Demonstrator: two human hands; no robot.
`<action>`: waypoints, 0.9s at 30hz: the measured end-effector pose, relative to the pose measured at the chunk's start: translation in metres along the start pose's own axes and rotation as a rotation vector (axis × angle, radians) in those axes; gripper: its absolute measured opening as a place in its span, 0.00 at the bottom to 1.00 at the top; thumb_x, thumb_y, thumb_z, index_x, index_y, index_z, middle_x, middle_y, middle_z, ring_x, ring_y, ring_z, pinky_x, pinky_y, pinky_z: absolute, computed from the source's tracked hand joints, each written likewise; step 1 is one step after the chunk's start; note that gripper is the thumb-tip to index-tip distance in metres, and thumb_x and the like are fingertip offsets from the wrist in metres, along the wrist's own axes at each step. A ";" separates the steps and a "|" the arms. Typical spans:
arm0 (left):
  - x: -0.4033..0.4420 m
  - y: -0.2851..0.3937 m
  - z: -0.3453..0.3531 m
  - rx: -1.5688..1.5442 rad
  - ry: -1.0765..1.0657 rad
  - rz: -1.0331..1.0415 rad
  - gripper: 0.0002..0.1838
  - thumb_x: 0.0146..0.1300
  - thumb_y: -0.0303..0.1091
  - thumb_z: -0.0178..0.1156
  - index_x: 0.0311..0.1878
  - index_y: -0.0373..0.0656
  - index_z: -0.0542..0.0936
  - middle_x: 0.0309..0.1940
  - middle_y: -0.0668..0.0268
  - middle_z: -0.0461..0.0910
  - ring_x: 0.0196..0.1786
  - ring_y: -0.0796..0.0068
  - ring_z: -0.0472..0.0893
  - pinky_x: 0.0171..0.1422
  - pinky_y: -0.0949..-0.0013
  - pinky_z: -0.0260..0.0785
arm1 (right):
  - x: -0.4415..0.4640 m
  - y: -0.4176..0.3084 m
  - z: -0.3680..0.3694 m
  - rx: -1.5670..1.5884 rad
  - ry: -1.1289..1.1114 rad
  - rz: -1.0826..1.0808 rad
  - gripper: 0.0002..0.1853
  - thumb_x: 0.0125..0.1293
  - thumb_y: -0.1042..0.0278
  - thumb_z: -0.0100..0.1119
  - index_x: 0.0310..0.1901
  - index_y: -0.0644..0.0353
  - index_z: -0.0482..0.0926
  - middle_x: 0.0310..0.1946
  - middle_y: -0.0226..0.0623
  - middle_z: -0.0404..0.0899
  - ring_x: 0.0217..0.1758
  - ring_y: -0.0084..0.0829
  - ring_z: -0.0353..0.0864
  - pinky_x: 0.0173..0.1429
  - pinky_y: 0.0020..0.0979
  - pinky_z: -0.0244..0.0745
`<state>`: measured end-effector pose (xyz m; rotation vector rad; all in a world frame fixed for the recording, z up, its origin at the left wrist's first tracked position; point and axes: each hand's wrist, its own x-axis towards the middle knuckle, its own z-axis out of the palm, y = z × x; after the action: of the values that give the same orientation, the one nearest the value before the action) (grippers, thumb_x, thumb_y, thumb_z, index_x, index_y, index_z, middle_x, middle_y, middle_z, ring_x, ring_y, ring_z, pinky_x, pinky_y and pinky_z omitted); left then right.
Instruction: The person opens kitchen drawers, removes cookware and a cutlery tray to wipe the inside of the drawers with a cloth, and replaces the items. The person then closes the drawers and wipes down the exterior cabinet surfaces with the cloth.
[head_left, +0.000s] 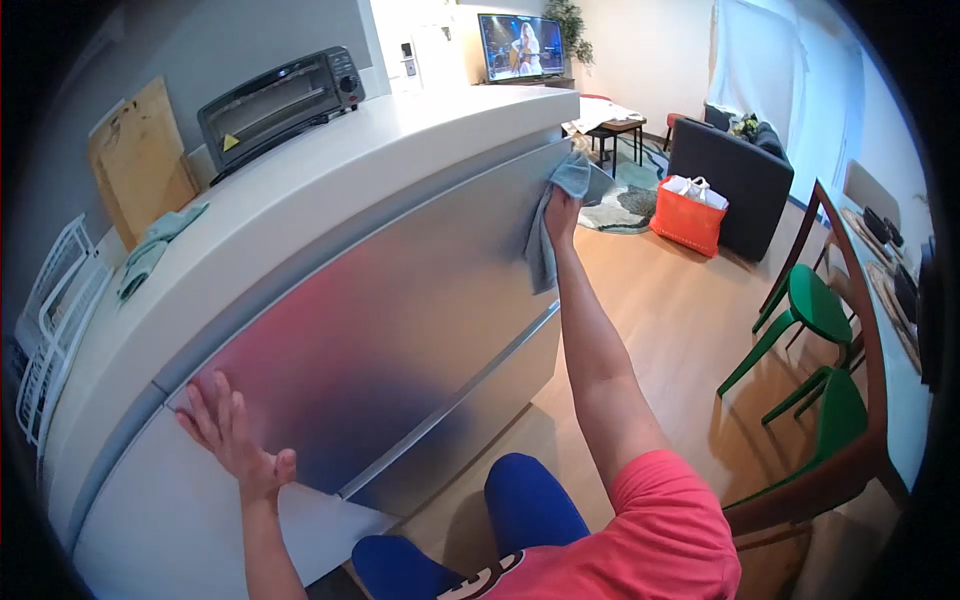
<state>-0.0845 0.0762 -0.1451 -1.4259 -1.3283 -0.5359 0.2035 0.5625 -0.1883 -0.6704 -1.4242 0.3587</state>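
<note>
With its fingers wrapped round a grey-green cloth [541, 250], my right hand [563, 212] reaches to the far upper corner of a brushed metal drawer front [400, 290]. The cloth lies against the metal near its right edge and part of it hangs down. My left hand [232, 435] is spread, fingers apart, at the lower left end of the same panel, near the seam with a white panel [200, 510]. Nothing is in that hand. Below a shiny horizontal strip [450, 405] sits a lower metal drawer front [480, 440].
On the white countertop [330, 150] are a toaster oven [280, 105], a wooden board [142, 160], a second cloth [158, 250] and a white wire rack [60, 340]. Green chairs [818, 305] and a table stand right. An orange bag [688, 218] rests by a dark sofa [730, 185].
</note>
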 end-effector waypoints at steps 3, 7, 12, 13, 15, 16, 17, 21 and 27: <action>0.001 0.002 -0.001 -0.019 0.005 -0.017 0.35 0.64 0.61 0.33 0.68 0.48 0.56 0.65 0.53 0.62 0.71 0.48 0.50 0.72 0.46 0.26 | -0.023 -0.079 0.047 0.058 0.207 -0.017 0.26 0.66 0.63 0.46 0.61 0.70 0.60 0.61 0.54 0.61 0.64 0.49 0.59 0.70 0.40 0.46; -0.001 -0.001 -0.002 -0.113 0.028 -0.028 0.34 0.65 0.59 0.33 0.68 0.48 0.55 0.65 0.53 0.62 0.71 0.48 0.52 0.72 0.46 0.27 | -0.131 -0.280 0.091 0.151 0.133 -0.191 0.44 0.55 0.59 0.56 0.67 0.69 0.44 0.66 0.61 0.48 0.70 0.54 0.47 0.72 0.46 0.39; -0.011 -0.008 -0.014 -0.305 0.079 -0.052 0.32 0.67 0.55 0.33 0.68 0.47 0.53 0.63 0.52 0.63 0.69 0.48 0.56 0.72 0.45 0.33 | -0.177 -0.298 0.110 0.215 -0.370 -0.959 0.28 0.44 0.58 0.61 0.51 0.56 0.74 0.50 0.42 0.74 0.57 0.47 0.69 0.65 0.49 0.56; -0.019 -0.016 -0.020 -0.266 0.095 -0.032 0.32 0.67 0.56 0.32 0.68 0.45 0.54 0.63 0.51 0.63 0.68 0.49 0.56 0.72 0.45 0.36 | -0.160 -0.292 0.103 0.253 -0.244 -1.011 0.24 0.45 0.59 0.60 0.48 0.51 0.77 0.44 0.35 0.77 0.53 0.42 0.72 0.61 0.44 0.62; -0.044 -0.031 -0.042 -0.171 0.122 -0.007 0.33 0.67 0.56 0.30 0.67 0.41 0.55 0.62 0.50 0.63 0.68 0.51 0.56 0.71 0.47 0.40 | -0.137 -0.243 0.093 0.062 -0.314 -0.707 0.24 0.49 0.65 0.56 0.52 0.53 0.73 0.52 0.40 0.73 0.56 0.45 0.69 0.63 0.49 0.59; -0.051 -0.035 -0.054 -0.178 0.159 -0.064 0.33 0.67 0.56 0.31 0.67 0.40 0.55 0.62 0.49 0.63 0.68 0.51 0.57 0.71 0.47 0.41 | -0.121 -0.206 0.090 -0.059 -0.134 -0.643 0.28 0.52 0.67 0.53 0.57 0.60 0.66 0.57 0.48 0.66 0.61 0.49 0.63 0.66 0.48 0.52; -0.057 -0.040 -0.066 -0.171 0.199 -0.125 0.34 0.67 0.55 0.31 0.67 0.39 0.55 0.62 0.48 0.62 0.68 0.51 0.57 0.71 0.47 0.42 | -0.104 -0.170 0.088 -0.174 0.030 -0.555 0.32 0.55 0.68 0.50 0.63 0.68 0.58 0.62 0.55 0.59 0.65 0.52 0.57 0.70 0.47 0.45; -0.073 -0.078 -0.116 -0.166 0.355 -0.396 0.33 0.68 0.54 0.32 0.65 0.36 0.55 0.62 0.48 0.62 0.66 0.54 0.60 0.70 0.54 0.47 | -0.022 -0.046 0.050 -0.294 0.189 0.054 0.27 0.64 0.56 0.46 0.57 0.70 0.63 0.58 0.60 0.63 0.60 0.59 0.60 0.66 0.48 0.51; -0.063 -0.119 -0.138 -0.175 0.548 -0.463 0.32 0.68 0.53 0.32 0.61 0.33 0.60 0.60 0.47 0.65 0.64 0.56 0.63 0.70 0.55 0.48 | -0.082 -0.212 0.087 -0.092 0.228 -0.053 0.36 0.67 0.45 0.40 0.60 0.77 0.60 0.61 0.67 0.57 0.68 0.57 0.52 0.72 0.47 0.40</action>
<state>-0.1650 -0.0948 -0.1071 -0.9889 -1.1702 -1.2762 0.0731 0.3685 -0.1201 -0.7229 -1.2435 0.1696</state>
